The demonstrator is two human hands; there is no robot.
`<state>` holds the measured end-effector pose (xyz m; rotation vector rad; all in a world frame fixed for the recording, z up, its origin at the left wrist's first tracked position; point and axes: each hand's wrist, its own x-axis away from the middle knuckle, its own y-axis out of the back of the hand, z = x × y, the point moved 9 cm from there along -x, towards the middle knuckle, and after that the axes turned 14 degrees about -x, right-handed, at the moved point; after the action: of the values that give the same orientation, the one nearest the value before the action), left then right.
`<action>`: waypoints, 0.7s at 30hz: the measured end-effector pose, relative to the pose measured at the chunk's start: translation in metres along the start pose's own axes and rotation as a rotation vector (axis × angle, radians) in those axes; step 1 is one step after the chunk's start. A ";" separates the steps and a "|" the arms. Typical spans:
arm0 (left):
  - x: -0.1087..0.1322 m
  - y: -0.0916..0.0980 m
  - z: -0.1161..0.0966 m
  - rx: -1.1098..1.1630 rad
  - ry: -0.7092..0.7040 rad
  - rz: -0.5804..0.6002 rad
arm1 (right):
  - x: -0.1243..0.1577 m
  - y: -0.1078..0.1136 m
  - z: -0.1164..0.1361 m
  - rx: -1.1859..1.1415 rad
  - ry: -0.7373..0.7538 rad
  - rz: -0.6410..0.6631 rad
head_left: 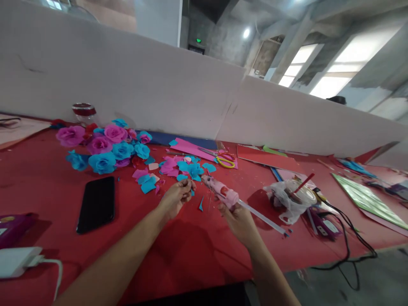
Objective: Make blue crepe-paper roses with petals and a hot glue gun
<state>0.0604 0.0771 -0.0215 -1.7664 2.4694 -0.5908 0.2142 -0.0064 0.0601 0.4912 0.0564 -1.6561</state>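
Red tabletop (188,255) is spreading below; right hand (232,213) is gripping the pink glue gun (223,191), its length slanting forward-left toward the blue paper flower (195,170) sitting just beyond the left hand (177,196), whose fingertips (190,185) are pinching, contents unclear.

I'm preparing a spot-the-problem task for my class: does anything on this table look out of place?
Yes, the drink cup in its plastic bag, toward the right: it stands beside what looks like a purple power strip and black cords, an odd spot for a drink. No spill is evident.
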 end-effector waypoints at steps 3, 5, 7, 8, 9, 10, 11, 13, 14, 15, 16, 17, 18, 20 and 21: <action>-0.001 -0.002 0.000 -0.026 -0.018 0.017 | -0.001 -0.018 -0.009 -0.045 -0.052 0.082; -0.001 -0.003 0.001 -0.038 -0.024 0.035 | -0.003 -0.020 -0.014 -0.058 -0.053 0.081; -0.002 -0.003 0.002 -0.040 -0.026 0.042 | -0.005 -0.021 -0.015 -0.069 -0.031 0.088; -0.002 -0.002 0.002 -0.039 -0.025 0.040 | -0.006 -0.022 -0.014 -0.072 -0.018 0.093; -0.002 -0.002 0.002 -0.041 -0.024 0.039 | -0.007 -0.022 -0.013 -0.073 -0.011 0.101; -0.001 -0.002 0.002 -0.045 -0.023 0.038 | -0.007 -0.023 -0.012 -0.077 -0.007 0.107; -0.001 -0.002 0.002 -0.051 -0.020 0.040 | -0.007 -0.024 -0.011 -0.084 -0.009 0.113; -0.001 -0.003 0.002 -0.064 -0.019 0.041 | -0.007 -0.025 -0.010 -0.107 -0.022 0.123; -0.001 -0.003 0.002 -0.068 -0.022 0.040 | -0.007 -0.026 -0.010 -0.117 -0.029 0.127; -0.001 -0.003 0.001 -0.070 -0.025 0.038 | -0.007 -0.026 -0.009 -0.122 -0.035 0.129; -0.001 -0.002 0.002 -0.072 -0.026 0.035 | -0.007 -0.026 -0.009 -0.123 -0.039 0.132; -0.002 -0.002 0.002 -0.072 -0.026 0.034 | -0.006 -0.026 -0.008 -0.120 -0.045 0.132; -0.002 -0.002 0.002 -0.071 -0.024 0.033 | -0.006 -0.026 -0.008 -0.115 -0.053 0.130; -0.003 -0.001 0.004 -0.071 -0.019 0.035 | -0.006 -0.025 -0.007 -0.101 -0.086 0.120; -0.003 -0.001 0.004 -0.069 -0.017 0.033 | -0.006 -0.025 -0.007 -0.097 -0.104 0.117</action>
<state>0.0634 0.0787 -0.0256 -1.7426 2.5325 -0.4920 0.1921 0.0051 0.0500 0.3286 0.0301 -1.5541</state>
